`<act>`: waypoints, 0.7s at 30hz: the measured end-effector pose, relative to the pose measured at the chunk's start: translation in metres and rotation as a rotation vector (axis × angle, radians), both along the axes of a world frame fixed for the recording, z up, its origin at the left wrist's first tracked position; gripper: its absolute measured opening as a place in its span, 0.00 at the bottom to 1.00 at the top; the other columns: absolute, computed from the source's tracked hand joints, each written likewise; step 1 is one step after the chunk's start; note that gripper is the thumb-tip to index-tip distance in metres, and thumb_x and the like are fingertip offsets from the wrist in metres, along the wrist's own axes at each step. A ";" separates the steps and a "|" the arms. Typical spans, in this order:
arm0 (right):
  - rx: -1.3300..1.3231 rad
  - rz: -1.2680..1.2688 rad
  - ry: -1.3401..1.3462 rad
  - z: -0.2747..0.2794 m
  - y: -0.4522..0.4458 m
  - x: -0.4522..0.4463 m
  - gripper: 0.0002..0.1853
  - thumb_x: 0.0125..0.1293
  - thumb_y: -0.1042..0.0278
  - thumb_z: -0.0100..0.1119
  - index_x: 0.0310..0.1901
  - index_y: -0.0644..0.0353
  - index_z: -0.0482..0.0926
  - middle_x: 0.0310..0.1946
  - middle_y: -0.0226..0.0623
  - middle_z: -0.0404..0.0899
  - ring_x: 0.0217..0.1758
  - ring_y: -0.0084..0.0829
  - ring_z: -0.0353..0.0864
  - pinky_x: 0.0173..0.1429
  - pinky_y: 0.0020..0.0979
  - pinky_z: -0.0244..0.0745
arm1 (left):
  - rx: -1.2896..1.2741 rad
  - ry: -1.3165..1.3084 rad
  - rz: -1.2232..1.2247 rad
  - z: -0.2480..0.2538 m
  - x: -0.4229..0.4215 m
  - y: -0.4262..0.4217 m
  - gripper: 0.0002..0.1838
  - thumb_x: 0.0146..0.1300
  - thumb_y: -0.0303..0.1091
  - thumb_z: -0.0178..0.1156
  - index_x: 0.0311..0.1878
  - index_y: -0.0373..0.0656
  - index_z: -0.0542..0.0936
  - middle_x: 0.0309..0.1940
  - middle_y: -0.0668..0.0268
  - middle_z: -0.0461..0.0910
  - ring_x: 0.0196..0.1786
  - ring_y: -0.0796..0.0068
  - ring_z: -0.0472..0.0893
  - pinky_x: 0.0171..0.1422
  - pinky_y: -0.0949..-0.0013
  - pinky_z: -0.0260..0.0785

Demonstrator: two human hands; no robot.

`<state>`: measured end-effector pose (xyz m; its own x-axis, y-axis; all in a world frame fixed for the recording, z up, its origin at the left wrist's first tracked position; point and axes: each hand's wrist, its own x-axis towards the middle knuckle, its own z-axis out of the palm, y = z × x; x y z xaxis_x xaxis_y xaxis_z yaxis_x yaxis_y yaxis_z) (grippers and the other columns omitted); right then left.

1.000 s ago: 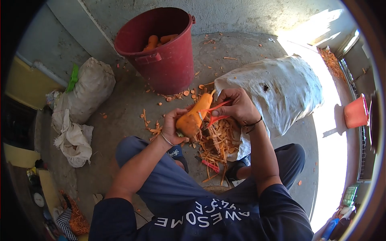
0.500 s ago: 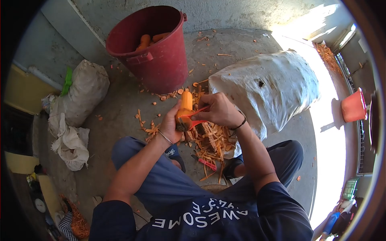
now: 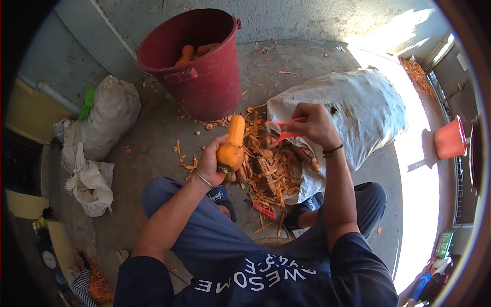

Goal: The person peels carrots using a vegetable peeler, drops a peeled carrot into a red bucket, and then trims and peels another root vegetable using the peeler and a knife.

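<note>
Over the grey floor point(image 3: 153, 153), the left hand point(image 3: 208, 161) curls around a partly peeled carrot point(image 3: 231, 153), narrow end pointing away; the right hand point(image 3: 316, 124), pinched closed on a red peeler point(image 3: 289, 135), hangs apart. Orange peelings point(image 3: 273, 179) lie below; a maroon bucket point(image 3: 209, 92) stands beyond.

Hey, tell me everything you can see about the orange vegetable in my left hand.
The orange vegetable has a fat, rounded body and a narrower neck. The neck looks bright and flat-sided, as if pared; the body is darker and glossy, ending in a dark, rough patch. It's held in your left hand, neck pointing away from you. The red peeler is clear of it.
</note>
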<state>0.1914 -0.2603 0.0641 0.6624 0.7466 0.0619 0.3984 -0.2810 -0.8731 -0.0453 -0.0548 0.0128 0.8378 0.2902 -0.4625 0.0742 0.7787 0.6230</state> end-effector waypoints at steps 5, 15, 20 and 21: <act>0.045 0.248 0.103 0.003 0.027 -0.052 0.18 0.54 0.64 0.88 0.29 0.63 0.84 0.23 0.26 0.81 0.29 0.17 0.76 0.33 0.28 0.68 | -0.074 0.029 -0.130 -0.010 0.005 -0.001 0.25 0.75 0.50 0.61 0.64 0.41 0.78 0.47 0.61 0.85 0.45 0.69 0.88 0.49 0.61 0.85; -0.050 0.074 0.060 -0.007 0.008 -0.010 0.18 0.54 0.63 0.88 0.28 0.63 0.84 0.23 0.25 0.81 0.29 0.17 0.78 0.33 0.26 0.70 | -0.026 -0.082 -0.187 -0.004 0.000 0.002 0.26 0.79 0.50 0.54 0.66 0.38 0.79 0.52 0.60 0.86 0.51 0.69 0.88 0.59 0.60 0.83; 0.021 0.268 0.028 -0.001 0.024 -0.049 0.17 0.55 0.63 0.87 0.30 0.64 0.85 0.23 0.27 0.82 0.28 0.19 0.80 0.32 0.29 0.72 | -0.089 -0.099 -0.075 -0.019 0.007 0.002 0.24 0.79 0.49 0.52 0.64 0.39 0.80 0.51 0.61 0.86 0.52 0.69 0.88 0.60 0.59 0.83; 0.038 0.313 0.017 -0.002 0.030 -0.057 0.17 0.56 0.63 0.86 0.31 0.65 0.85 0.24 0.31 0.84 0.28 0.21 0.81 0.33 0.30 0.73 | -0.092 -0.073 -0.038 -0.019 0.010 0.000 0.24 0.79 0.49 0.52 0.63 0.39 0.80 0.51 0.61 0.86 0.52 0.69 0.88 0.59 0.59 0.83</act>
